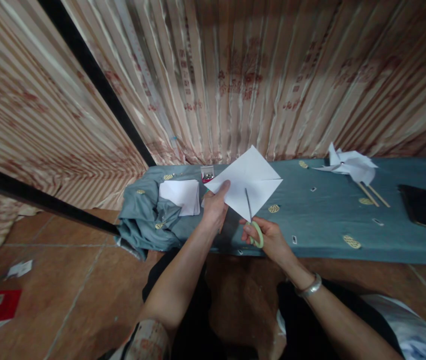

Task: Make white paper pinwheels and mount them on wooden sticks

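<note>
1 square sheet of white paper (243, 172) is held up over the near part of the blue-green cloth (314, 225), turned so that a corner points towards the body. It should prove very light, stiff enough to stay flat but quick to bend, crease or tear, most of all at the slit running in from its right corner. It is unlikely to slip much, and a flat pinch near the left corner, clear of the slit and the scissors (260, 239), looks the best hold.

The left hand (216, 206) has just such a grip: nearly closed, thumb on top, fingers mostly hidden. The right hand (267, 236) is curled around the scissors' green handles, with a blade over the paper from the near corner towards the middle (the other blade is out of sight, so I cannot tell how wide they stand). To the left are a paper stack (183, 194) and a small box (207, 170) of shiny bits; to the right, white pinwheels (353, 165) and what looks like a dark phone (425, 209).
</note>
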Available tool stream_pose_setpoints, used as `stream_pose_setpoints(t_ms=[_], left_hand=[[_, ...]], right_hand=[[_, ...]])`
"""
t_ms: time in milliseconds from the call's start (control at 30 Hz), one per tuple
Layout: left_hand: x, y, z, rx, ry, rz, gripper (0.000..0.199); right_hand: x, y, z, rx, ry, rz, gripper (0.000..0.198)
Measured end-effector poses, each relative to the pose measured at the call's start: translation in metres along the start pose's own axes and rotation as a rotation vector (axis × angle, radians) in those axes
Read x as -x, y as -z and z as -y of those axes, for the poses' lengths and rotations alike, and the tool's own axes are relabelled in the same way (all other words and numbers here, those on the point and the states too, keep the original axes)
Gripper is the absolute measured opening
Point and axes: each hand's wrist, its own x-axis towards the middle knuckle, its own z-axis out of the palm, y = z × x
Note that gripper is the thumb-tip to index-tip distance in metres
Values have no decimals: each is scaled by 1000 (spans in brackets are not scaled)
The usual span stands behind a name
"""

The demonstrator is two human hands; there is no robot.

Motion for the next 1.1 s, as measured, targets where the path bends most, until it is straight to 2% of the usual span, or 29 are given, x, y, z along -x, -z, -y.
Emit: stream_pose_setpoints(t_ms=[233, 400, 567, 767, 1100], left_hand=[[-2, 6, 5, -65, 40, 31, 40], [-1, 4, 3, -46, 16, 7, 37], [-2, 0, 0, -19, -9, -29, 36], [-2, 4, 5, -55, 8, 41, 39], [2, 4, 5, -101, 34, 42, 39]], right_hand=[[0, 6, -6, 15, 36, 15, 53], [1, 5, -3, 33, 42, 56, 49], [4, 3, -2, -11, -7, 69, 55], [3, 4, -4, -7, 28, 69, 51], [0, 8, -8, 4, 71, 59, 44]])
